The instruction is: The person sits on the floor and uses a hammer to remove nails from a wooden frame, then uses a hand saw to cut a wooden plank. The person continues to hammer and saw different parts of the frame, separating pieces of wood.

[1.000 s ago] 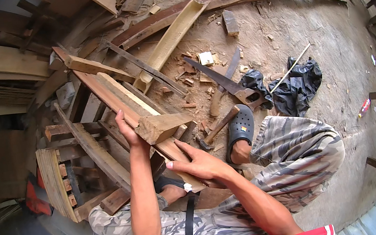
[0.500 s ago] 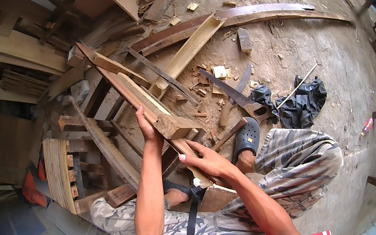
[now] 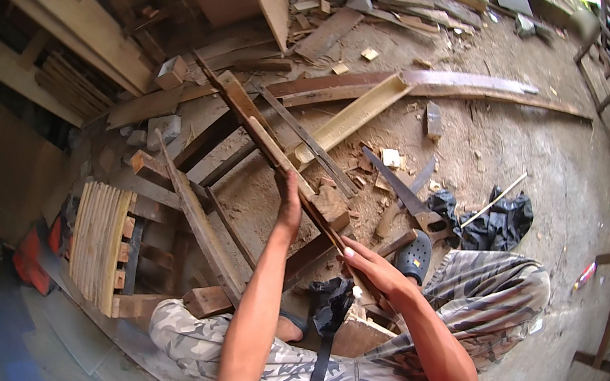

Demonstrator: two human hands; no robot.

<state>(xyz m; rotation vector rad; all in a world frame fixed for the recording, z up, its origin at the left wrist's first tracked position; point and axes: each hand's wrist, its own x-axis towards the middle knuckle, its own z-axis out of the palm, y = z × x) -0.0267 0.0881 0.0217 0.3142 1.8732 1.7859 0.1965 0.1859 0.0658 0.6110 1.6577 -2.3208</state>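
The wooden plank [image 3: 273, 148] slants from near right to far left, the left hand [image 3: 289, 202] clasping its middle, the right hand [image 3: 371, 266] pinching its nearer part.

Looks like a long, narrow, brown wooden plank [image 3: 268, 142], pale along 1 edge, with a squared block [image 3: 332, 208] jutting out on its right side. Held up nearly edge-on, slanting from lower right at the near end to upper left
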